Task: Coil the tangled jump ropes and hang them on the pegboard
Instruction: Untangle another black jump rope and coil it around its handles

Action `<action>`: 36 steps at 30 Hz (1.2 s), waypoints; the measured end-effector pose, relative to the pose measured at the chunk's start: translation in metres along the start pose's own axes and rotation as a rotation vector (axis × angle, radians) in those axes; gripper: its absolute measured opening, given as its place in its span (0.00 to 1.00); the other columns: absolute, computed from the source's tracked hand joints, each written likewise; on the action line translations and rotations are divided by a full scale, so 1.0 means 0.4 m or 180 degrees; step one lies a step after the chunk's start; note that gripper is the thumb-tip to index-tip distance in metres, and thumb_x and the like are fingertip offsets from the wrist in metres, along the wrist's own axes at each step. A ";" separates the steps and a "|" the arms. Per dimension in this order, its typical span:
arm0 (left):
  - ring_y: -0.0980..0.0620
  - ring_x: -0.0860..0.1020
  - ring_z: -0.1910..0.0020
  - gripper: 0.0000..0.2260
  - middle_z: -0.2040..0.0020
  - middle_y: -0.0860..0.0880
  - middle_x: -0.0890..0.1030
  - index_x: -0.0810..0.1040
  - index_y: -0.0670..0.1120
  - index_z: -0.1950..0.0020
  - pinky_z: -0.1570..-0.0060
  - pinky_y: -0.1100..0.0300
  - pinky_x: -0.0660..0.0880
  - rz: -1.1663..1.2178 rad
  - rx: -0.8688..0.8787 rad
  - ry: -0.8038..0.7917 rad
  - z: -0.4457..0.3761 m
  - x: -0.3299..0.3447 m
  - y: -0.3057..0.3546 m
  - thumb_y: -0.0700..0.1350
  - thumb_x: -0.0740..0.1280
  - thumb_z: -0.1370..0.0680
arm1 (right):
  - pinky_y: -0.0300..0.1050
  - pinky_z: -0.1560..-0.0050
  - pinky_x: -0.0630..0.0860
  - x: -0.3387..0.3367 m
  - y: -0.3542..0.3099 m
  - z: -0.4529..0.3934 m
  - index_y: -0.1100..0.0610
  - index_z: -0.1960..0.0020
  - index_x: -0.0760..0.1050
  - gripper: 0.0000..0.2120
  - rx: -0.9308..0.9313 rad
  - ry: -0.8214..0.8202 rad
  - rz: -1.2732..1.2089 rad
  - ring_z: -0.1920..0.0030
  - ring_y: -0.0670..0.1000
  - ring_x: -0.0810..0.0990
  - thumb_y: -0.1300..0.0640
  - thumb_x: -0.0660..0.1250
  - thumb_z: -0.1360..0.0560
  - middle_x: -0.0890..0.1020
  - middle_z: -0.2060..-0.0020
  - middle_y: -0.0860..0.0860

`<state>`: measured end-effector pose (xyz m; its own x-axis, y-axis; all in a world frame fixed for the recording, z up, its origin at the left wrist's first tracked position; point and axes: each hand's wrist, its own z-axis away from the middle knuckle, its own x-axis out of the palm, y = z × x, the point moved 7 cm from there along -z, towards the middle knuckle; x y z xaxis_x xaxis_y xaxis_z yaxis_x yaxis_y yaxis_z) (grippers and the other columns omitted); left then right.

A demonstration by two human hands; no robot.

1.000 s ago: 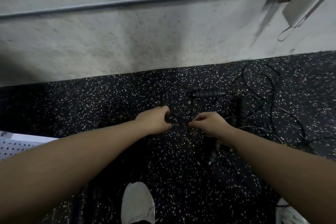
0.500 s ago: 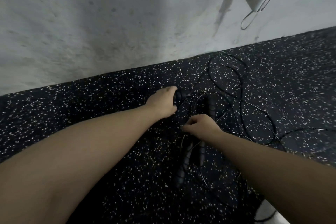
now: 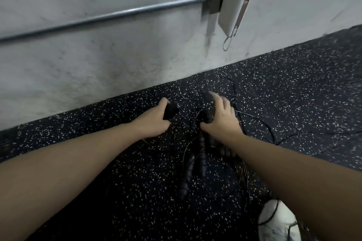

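Observation:
Thin black jump-rope cords (image 3: 260, 125) lie tangled on the speckled black rubber floor (image 3: 117, 191). My left hand (image 3: 156, 120) grips one black foam handle (image 3: 170, 111), lifted just off the floor. My right hand (image 3: 221, 116) lies over a second black handle (image 3: 208, 117), thumb on its near end and fingers spread across it and the cords. Two more ribbed black handles (image 3: 189, 170) lie side by side nearer to me, partly under my right forearm. The pegboard is out of view.
A grey concrete wall (image 3: 98, 55) rises just beyond the ropes, with a metal conduit (image 3: 117, 12) and a white device (image 3: 234, 5) hung on a grey box. A white shoe (image 3: 274, 221) shows at the lower right, with cord across it.
My left hand has closed round the handle and raised it. My right hand let go of the cord it pinched and moved forward over another handle. The view tilted up the wall.

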<state>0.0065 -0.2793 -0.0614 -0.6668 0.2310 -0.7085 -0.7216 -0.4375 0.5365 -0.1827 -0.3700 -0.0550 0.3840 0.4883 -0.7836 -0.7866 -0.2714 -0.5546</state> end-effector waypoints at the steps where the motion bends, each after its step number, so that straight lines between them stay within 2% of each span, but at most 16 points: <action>1: 0.50 0.75 0.65 0.18 0.59 0.47 0.76 0.64 0.53 0.36 0.67 0.53 0.70 -0.0006 0.0104 0.0002 0.040 -0.032 0.028 0.38 0.64 0.21 | 0.64 0.28 0.64 -0.029 -0.029 0.013 0.35 0.22 0.46 0.48 -0.0174 -0.0007 0.0139 0.25 0.56 0.58 0.51 0.74 0.30 0.53 0.21 0.47; 4: 0.46 0.79 0.58 0.16 0.53 0.47 0.79 0.69 0.55 0.40 0.58 0.49 0.77 0.0094 0.0375 0.0059 0.158 -0.126 0.121 0.40 0.67 0.22 | 0.66 0.24 0.57 -0.101 -0.109 0.056 0.33 0.23 0.52 0.40 -0.0607 -0.0207 0.0530 0.22 0.54 0.51 0.46 0.72 0.27 0.48 0.20 0.45; 7: 0.44 0.79 0.52 0.12 0.50 0.45 0.79 0.71 0.49 0.40 0.53 0.50 0.76 0.0247 0.0468 0.0415 0.261 -0.211 0.214 0.40 0.68 0.21 | 0.57 0.25 0.61 -0.170 -0.189 0.122 0.44 0.31 0.73 0.18 -0.1036 -0.0437 0.0795 0.23 0.55 0.58 0.45 0.65 0.20 0.61 0.22 0.48; 9: 0.47 0.77 0.55 0.12 0.53 0.48 0.77 0.69 0.50 0.40 0.55 0.55 0.75 0.0438 0.0420 0.0671 0.324 -0.250 0.261 0.42 0.67 0.20 | 0.46 0.42 0.74 -0.217 -0.224 0.184 0.48 0.37 0.76 0.12 -0.0986 -0.0693 0.0638 0.40 0.52 0.77 0.47 0.59 0.16 0.78 0.38 0.49; 11: 0.49 0.77 0.57 0.14 0.56 0.49 0.78 0.68 0.53 0.39 0.50 0.52 0.76 0.0786 0.0320 0.0889 0.388 -0.275 0.290 0.48 0.67 0.22 | 0.42 0.61 0.72 -0.259 -0.236 0.249 0.49 0.41 0.75 0.11 -0.0753 -0.0936 0.0524 0.60 0.47 0.78 0.49 0.55 0.15 0.81 0.54 0.47; 14: 0.47 0.78 0.58 0.16 0.57 0.45 0.81 0.70 0.51 0.39 0.46 0.44 0.78 0.1205 0.0291 0.0884 0.472 -0.266 0.339 0.48 0.68 0.25 | 0.47 0.61 0.78 -0.329 -0.242 0.337 0.54 0.43 0.77 0.12 -0.0660 -0.0938 0.0082 0.59 0.56 0.82 0.54 0.56 0.14 0.86 0.55 0.50; 16: 0.48 0.79 0.60 0.14 0.57 0.43 0.83 0.71 0.50 0.40 0.51 0.48 0.79 0.1367 0.0324 0.0738 0.524 -0.238 0.385 0.44 0.71 0.23 | 0.40 0.69 0.78 -0.375 -0.246 0.404 0.61 0.40 0.75 0.12 -0.0486 -0.0916 -0.0582 0.63 0.53 0.81 0.58 0.55 0.14 0.86 0.56 0.54; 18: 0.49 0.82 0.60 0.14 0.54 0.42 0.84 0.72 0.48 0.41 0.53 0.52 0.81 0.1563 0.0357 0.0596 0.571 -0.204 0.432 0.44 0.73 0.23 | 0.40 0.66 0.82 -0.415 -0.257 0.468 0.62 0.39 0.73 0.11 -0.0389 -0.0921 -0.1213 0.64 0.53 0.82 0.59 0.54 0.14 0.85 0.57 0.58; 20: 0.47 0.85 0.53 0.14 0.49 0.43 0.85 0.75 0.46 0.44 0.47 0.48 0.83 0.1750 0.0462 0.0489 0.611 -0.167 0.477 0.42 0.75 0.24 | 0.45 0.60 0.85 -0.447 -0.270 0.525 0.62 0.39 0.73 0.10 -0.0332 -0.0952 -0.1717 0.63 0.56 0.83 0.59 0.55 0.14 0.86 0.57 0.60; 22: 0.44 0.84 0.47 0.13 0.48 0.45 0.85 0.77 0.47 0.47 0.41 0.42 0.80 0.1769 0.0576 0.0492 0.642 -0.135 0.513 0.41 0.77 0.27 | 0.45 0.63 0.85 -0.479 -0.277 0.564 0.61 0.40 0.73 0.09 -0.0243 -0.0873 -0.2205 0.65 0.56 0.85 0.60 0.56 0.14 0.86 0.59 0.60; 25: 0.52 0.81 0.56 0.15 0.54 0.51 0.85 0.79 0.48 0.43 0.41 0.47 0.77 0.1632 0.0762 0.0561 0.672 -0.098 0.570 0.42 0.78 0.27 | 0.45 0.64 0.85 -0.528 -0.275 0.610 0.62 0.38 0.73 0.10 -0.0109 -0.0668 -0.2770 0.64 0.56 0.86 0.62 0.55 0.15 0.86 0.60 0.59; 27: 0.54 0.80 0.58 0.20 0.51 0.49 0.86 0.79 0.48 0.36 0.42 0.48 0.77 0.1638 0.0848 0.0591 0.680 -0.076 0.601 0.43 0.77 0.26 | 0.45 0.63 0.85 -0.551 -0.261 0.630 0.62 0.36 0.74 0.12 -0.0049 -0.0585 -0.3059 0.64 0.55 0.86 0.62 0.56 0.15 0.86 0.59 0.58; 29: 0.51 0.84 0.58 0.22 0.51 0.44 0.87 0.77 0.47 0.33 0.44 0.47 0.80 0.1750 0.0850 0.0605 0.682 -0.057 0.622 0.41 0.77 0.26 | 0.45 0.60 0.84 -0.571 -0.243 0.643 0.62 0.35 0.74 0.12 -0.0021 -0.0493 -0.3328 0.64 0.54 0.86 0.61 0.57 0.15 0.85 0.55 0.58; 31: 0.46 0.87 0.55 0.16 0.56 0.42 0.86 0.76 0.42 0.37 0.48 0.48 0.83 0.2230 0.0749 0.0636 0.683 -0.038 0.633 0.37 0.73 0.23 | 0.47 0.56 0.85 -0.582 -0.219 0.650 0.59 0.34 0.72 0.12 -0.0060 -0.0416 -0.3569 0.60 0.54 0.85 0.58 0.57 0.14 0.85 0.50 0.58; 33: 0.43 0.87 0.56 0.09 0.60 0.42 0.85 0.74 0.38 0.41 0.53 0.47 0.84 0.2748 0.0718 0.0682 0.683 -0.025 0.648 0.37 0.70 0.20 | 0.52 0.48 0.82 -0.578 -0.183 0.653 0.56 0.34 0.71 0.14 -0.0160 -0.0443 -0.3451 0.51 0.54 0.83 0.51 0.56 0.15 0.84 0.45 0.57; 36: 0.40 0.86 0.56 0.10 0.55 0.36 0.84 0.73 0.34 0.41 0.56 0.46 0.84 0.3425 0.0702 0.0764 0.676 -0.029 0.669 0.35 0.69 0.21 | 0.55 0.37 0.73 -0.535 -0.138 0.664 0.52 0.28 0.69 0.23 -0.0441 -0.0864 -0.2507 0.39 0.51 0.79 0.46 0.52 0.19 0.83 0.40 0.50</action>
<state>-0.2291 -0.1640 0.2143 -0.9267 -0.3577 0.1151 0.1749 -0.1395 0.9747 -0.3498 -0.2393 0.2176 0.6520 0.7551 -0.0691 -0.2646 0.1412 -0.9540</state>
